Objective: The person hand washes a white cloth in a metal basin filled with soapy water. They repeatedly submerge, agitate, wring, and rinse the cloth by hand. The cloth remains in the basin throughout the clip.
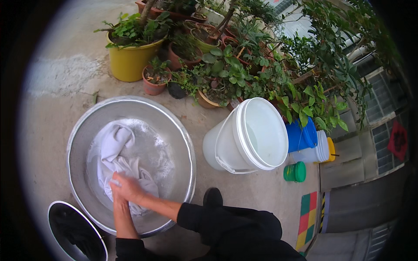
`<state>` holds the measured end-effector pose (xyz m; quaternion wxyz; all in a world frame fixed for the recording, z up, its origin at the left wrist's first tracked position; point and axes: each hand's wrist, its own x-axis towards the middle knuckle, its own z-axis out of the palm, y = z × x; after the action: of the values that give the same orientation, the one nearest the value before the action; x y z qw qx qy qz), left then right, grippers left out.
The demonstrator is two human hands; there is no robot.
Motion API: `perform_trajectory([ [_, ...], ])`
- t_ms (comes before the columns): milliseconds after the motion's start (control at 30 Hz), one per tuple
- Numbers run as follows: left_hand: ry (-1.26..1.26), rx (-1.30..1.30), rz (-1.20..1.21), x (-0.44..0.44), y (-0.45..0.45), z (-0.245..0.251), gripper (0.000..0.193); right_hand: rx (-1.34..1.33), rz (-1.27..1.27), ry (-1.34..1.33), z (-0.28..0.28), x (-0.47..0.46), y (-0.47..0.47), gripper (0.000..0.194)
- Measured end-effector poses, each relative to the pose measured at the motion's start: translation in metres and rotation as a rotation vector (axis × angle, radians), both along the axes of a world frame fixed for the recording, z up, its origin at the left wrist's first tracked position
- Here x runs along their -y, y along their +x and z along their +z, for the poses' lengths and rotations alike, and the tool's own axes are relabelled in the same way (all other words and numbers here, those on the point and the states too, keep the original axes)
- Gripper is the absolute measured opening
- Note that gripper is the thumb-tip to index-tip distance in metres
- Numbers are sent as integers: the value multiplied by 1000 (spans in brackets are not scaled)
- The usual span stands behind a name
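Wet white cloth (112,142) lies bunched in a large round metal basin (186,146), in shallow, sudsy water (160,163). Over the lower part of the cloth, my two hands are pressed close together. My right hand (129,188) is closed on a fold of it and blurred. My left hand (118,195) grips the cloth from below and is largely covered by the right one. A little cloth shows between the fingers.
Right of the basin stands a white lidless bucket (222,143) holding water. A metal-rimmed vessel with dark contents (70,228) is at lower left. Potted plants (215,78) line the far side. Blue (298,135) and green buckets (294,172) stand farther right. My shoe (213,197) is beside the basin.
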<state>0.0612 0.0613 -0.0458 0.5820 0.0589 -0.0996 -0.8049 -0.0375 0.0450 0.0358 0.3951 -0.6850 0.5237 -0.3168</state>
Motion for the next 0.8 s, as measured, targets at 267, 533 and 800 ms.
perform_trajectory([
  [267, 550, 835, 114, 4, -19, 89, 48, -31, -539, 228, -81, 92, -110, 48],
  [533, 546, 434, 26, 6, 1, 7, 52, 372, -56, 38, -21, 1, -28, 38],
  [800, 504, 820, 88, 0, -41, 53, 50, -278, -305, 179, -41, 76, -78, 37],
])
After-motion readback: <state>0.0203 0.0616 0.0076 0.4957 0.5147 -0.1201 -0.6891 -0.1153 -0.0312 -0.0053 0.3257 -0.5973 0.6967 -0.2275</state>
